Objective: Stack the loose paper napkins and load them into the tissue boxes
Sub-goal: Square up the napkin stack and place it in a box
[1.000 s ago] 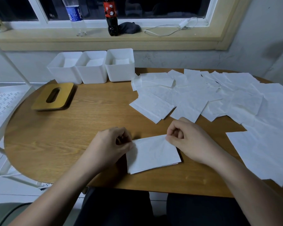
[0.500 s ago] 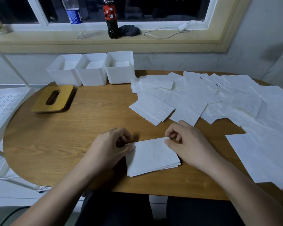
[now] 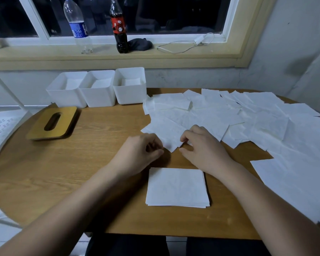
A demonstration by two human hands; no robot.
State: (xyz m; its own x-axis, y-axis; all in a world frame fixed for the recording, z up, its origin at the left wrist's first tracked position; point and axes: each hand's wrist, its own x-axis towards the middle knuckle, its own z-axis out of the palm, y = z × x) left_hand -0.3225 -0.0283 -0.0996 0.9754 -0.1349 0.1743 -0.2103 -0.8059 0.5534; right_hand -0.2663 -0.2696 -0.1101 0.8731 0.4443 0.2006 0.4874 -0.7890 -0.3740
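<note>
our left hand (image 3: 142, 154) and right hand (image 3: 205, 150) curl at the nearest loose napkin (image 3: 166, 132), just 12 o'clock of the stack (image 3: 176, 187); whether they pinch it we cannot tell. tugging could drag overlapping sheets (image 3: 212, 117) along. the stack sits near the table (image 3: 78, 174) edge at 6 o'clock; open wood lies at 9, tissue boxes (image 3: 98, 93) at 11.

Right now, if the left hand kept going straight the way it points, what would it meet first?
Probably the near corner of the closest loose napkin, just ahead of the left hand. Whether its curled fingers already touch it is unclear.
</note>
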